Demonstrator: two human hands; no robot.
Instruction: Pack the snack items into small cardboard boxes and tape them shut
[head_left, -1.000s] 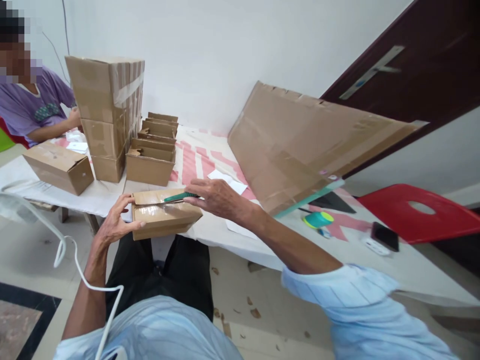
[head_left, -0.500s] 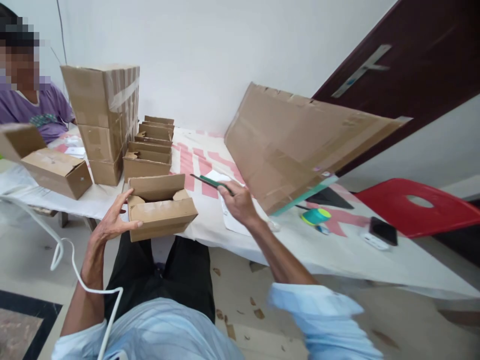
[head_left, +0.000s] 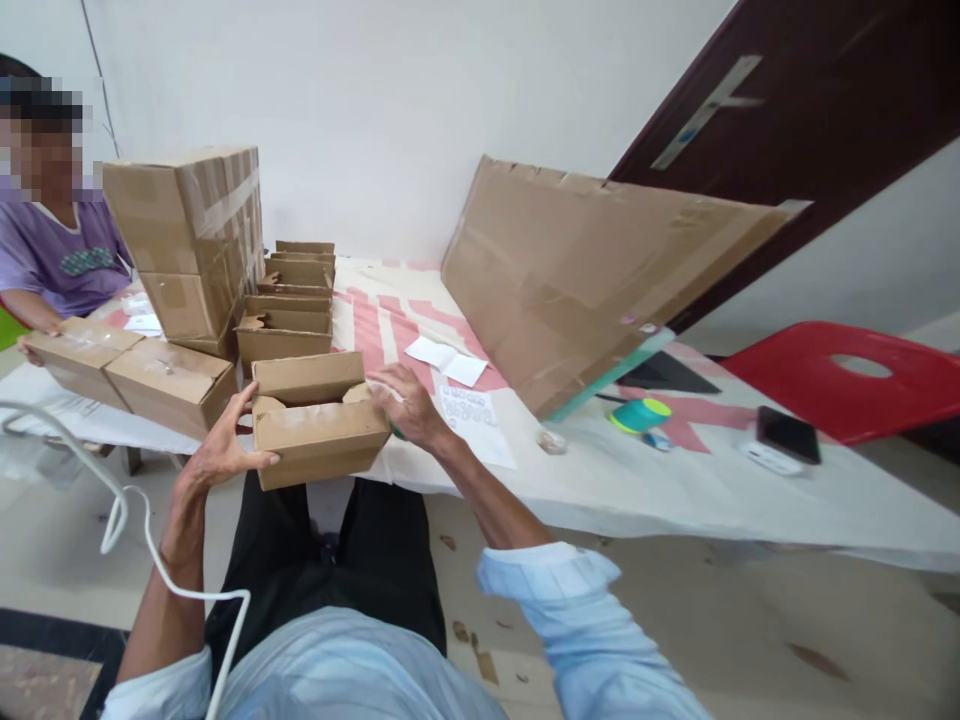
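A small brown cardboard box [head_left: 319, 435] with its top flaps open rests at the near table edge, above my lap. My left hand [head_left: 217, 450] grips its left end, thumb on the front and fingers round the side. My right hand [head_left: 403, 405] is at the box's right end, fingers curled against the right flap. A bit of a green-handled cutter [head_left: 395, 433] shows under that palm; the blade is hidden.
A stack of taped boxes [head_left: 187, 240], a row of open boxes [head_left: 289, 300] and two closed boxes [head_left: 127, 370] stand left. A co-worker in purple [head_left: 52, 250] sits there. A large cardboard sheet [head_left: 592, 280], tape roll [head_left: 637, 413], phone [head_left: 787, 433] and red stool [head_left: 855, 380] lie right.
The cutter ran along the box's taped top, then my right hand swung away right and came back to the box's right end. The flaps now stand open. The co-worker set down another box.
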